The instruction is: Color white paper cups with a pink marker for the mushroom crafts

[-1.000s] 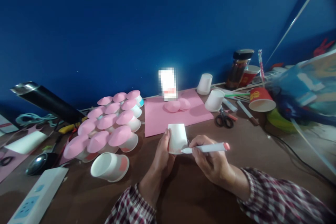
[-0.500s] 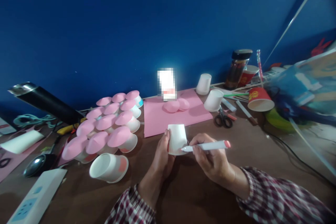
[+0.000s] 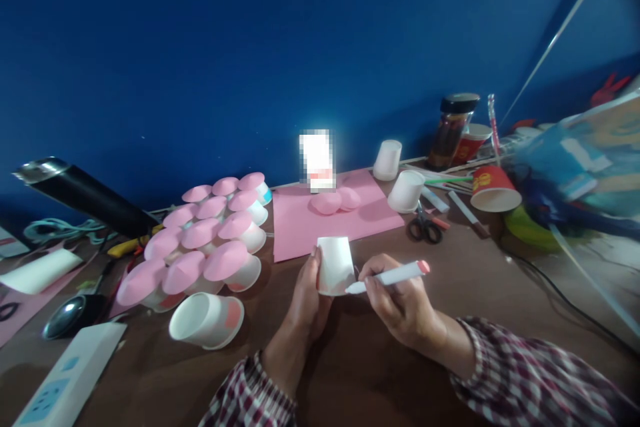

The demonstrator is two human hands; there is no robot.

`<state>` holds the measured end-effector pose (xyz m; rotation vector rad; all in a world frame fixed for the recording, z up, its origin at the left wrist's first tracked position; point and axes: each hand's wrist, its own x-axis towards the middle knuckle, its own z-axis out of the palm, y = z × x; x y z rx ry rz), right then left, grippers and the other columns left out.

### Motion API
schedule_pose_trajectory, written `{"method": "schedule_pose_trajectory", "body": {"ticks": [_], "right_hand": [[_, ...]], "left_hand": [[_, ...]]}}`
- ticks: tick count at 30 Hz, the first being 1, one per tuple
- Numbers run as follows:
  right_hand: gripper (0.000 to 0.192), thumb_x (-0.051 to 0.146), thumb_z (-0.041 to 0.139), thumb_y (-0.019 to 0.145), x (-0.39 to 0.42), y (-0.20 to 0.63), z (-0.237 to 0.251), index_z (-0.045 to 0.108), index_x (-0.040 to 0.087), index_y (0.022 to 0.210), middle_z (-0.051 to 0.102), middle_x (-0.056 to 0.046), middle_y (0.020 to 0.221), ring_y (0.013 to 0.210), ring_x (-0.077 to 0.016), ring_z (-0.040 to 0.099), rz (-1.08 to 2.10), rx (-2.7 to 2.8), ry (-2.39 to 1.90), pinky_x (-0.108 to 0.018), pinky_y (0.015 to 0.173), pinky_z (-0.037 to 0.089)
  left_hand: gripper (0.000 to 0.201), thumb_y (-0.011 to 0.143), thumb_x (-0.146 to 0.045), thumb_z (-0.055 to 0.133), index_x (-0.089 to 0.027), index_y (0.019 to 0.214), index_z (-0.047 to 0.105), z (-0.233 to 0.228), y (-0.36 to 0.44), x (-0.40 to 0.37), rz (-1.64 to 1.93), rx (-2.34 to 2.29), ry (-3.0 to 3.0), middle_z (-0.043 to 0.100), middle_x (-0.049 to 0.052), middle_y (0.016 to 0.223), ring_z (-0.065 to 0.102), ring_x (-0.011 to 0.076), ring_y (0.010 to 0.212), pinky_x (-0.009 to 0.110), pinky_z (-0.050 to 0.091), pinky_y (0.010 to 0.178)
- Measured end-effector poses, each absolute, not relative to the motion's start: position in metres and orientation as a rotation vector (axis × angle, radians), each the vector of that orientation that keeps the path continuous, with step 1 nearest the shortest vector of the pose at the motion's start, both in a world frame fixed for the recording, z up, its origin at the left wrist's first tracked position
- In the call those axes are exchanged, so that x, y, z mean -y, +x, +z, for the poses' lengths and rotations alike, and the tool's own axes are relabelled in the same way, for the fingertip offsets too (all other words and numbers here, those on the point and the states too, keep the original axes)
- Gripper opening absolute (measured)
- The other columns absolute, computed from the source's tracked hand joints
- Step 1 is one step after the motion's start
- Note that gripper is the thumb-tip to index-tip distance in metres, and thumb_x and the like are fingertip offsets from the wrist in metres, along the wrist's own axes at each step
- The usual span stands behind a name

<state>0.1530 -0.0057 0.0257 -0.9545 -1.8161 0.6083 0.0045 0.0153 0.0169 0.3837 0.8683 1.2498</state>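
on a brown table [image 3: 350, 360], the left hand [image 3: 306, 297] grasps an upturned white paper cup [image 3: 335, 265]; the right hand [image 3: 400, 303] grips a marker [image 3: 390, 276], tip touching the cup.

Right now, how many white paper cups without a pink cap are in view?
4. The held cup in the left hand; the tipped cup before the pink-capped cups; the far cup and near cup, upturned, right of the pink sheet. Clutter may hide more.
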Motion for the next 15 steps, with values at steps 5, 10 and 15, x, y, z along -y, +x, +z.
{"method": "schedule_pose_trajectory", "body": {"ticks": [5, 10, 15], "right_hand": [[0.011, 0.018, 0.047, 0.095, 0.0062, 0.1523, 0.0239, 0.054, 0.02, 0.086, 0.053, 0.002, 0.064, 0.049, -0.011, 0.046, 0.578, 1.794, -0.952, -0.024, 0.048, 0.038], [0.01, 0.016, 0.047, 0.094, 0.0056, 0.1531, 0.0259, 0.054, 0.02, 0.087, 0.054, 0.002, 0.066, 0.05, -0.0103, 0.046, 0.563, 1.791, -0.934, -0.023, 0.048, 0.038], [0.011, 0.015, 0.048, 0.094, 0.0044, 0.153, 0.0282, 0.053, 0.02, 0.086, 0.051, 0.004, 0.062, 0.046, -0.0094, 0.044, 0.553, 1.764, -0.941, -0.022, 0.045, 0.037]], "left_hand": [[0.034, 0.073, -0.046, 0.076, -0.014, 0.076, 0.065, 0.0169, 0.0041, -0.0154, 1.246, -0.866, 0.359, 0.063, -0.001, 0.059, 0.054, 0.0111, 0.053, 0.024, 0.044, 0.055], [0.033, 0.071, -0.043, 0.078, -0.014, 0.08, 0.065, 0.016, 0.0041, -0.0152, 1.267, -0.872, 0.355, 0.065, -0.001, 0.066, 0.058, 0.0121, 0.06, 0.025, 0.046, 0.059], [0.038, 0.073, -0.048, 0.075, -0.013, 0.082, 0.064, 0.0172, 0.0046, -0.0141, 1.257, -0.885, 0.369, 0.066, 0.0, 0.069, 0.059, 0.0129, 0.062, 0.026, 0.049, 0.063]]}}
